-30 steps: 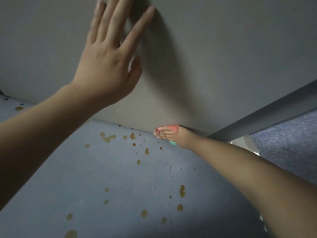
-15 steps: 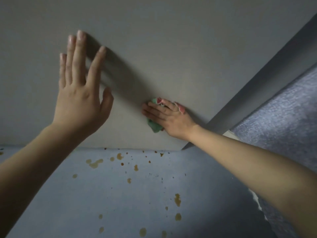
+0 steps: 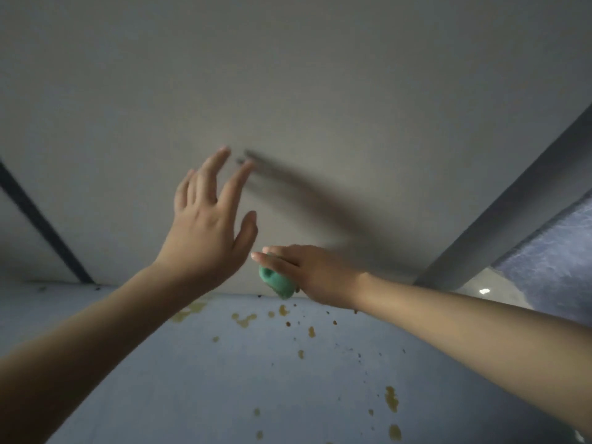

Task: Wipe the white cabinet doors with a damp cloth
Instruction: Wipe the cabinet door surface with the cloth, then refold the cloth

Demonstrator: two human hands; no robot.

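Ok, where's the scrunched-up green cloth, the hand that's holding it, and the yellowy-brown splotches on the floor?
scrunched-up green cloth (image 3: pixel 278 285), head view, on the bulge below the fingers.
right hand (image 3: pixel 315 272), head view, on the back of the hand.
yellowy-brown splotches (image 3: pixel 245 319), head view, on one splotch near the cabinet's bottom edge.

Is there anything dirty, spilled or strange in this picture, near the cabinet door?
Yes. Yellow-brown splatter stains dot the grey surface below the cabinet door, densest by its lower edge. The right hand holds the green cloth on the door, just above them; the left hand is open.
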